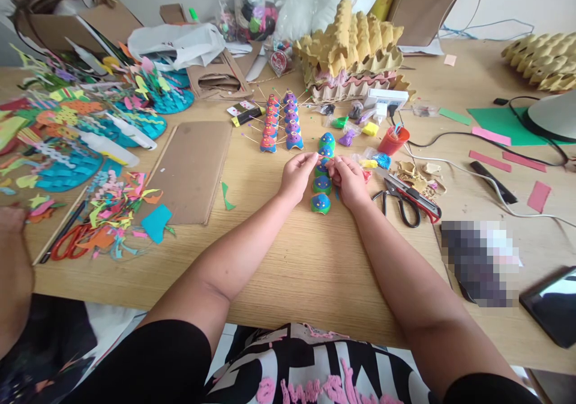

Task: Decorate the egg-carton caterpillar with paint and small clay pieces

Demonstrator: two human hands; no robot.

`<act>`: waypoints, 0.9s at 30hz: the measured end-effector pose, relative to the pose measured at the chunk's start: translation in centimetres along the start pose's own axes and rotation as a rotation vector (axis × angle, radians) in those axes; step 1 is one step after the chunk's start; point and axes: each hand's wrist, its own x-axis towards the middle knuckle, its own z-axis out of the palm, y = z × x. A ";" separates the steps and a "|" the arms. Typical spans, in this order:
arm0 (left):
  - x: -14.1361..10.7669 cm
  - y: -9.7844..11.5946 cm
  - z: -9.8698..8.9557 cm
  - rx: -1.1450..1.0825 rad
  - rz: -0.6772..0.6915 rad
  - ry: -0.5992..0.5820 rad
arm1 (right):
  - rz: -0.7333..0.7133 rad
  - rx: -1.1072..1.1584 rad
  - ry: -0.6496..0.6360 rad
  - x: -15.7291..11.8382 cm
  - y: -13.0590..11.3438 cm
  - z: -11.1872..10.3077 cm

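A column of blue and green egg-carton cups with small yellow dots stands on the wooden table. My left hand is closed at its left side, thumb and forefinger pinched. On the right side my right hand is pinched too, its fingertips close to the left hand's. What either hand holds is too small to make out. Farther back stand a red and blue cup strip and a purple and blue one, with thin pin-tipped sticks poking out. Modelling clay lies to the right.
Scissors and a box cutter lie right of my right hand, near a red cup. Cardboard and paper scraps are left. Egg trays stand behind. Another person's arm shows far left.
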 end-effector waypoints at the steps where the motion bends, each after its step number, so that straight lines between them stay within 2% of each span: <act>1: 0.0 0.0 0.0 -0.003 -0.001 -0.003 | -0.018 0.028 0.015 0.0 0.0 0.0; 8: 0.0 0.0 0.1 0.001 0.015 -0.004 | -0.076 0.008 0.035 -0.1 0.3 0.1; 17: -0.2 0.1 0.2 -0.005 -0.010 -0.006 | -0.083 -0.014 0.055 -0.1 0.6 0.1; 27: -0.4 0.0 0.2 0.003 0.011 -0.072 | -0.088 0.003 0.051 -0.2 0.3 0.3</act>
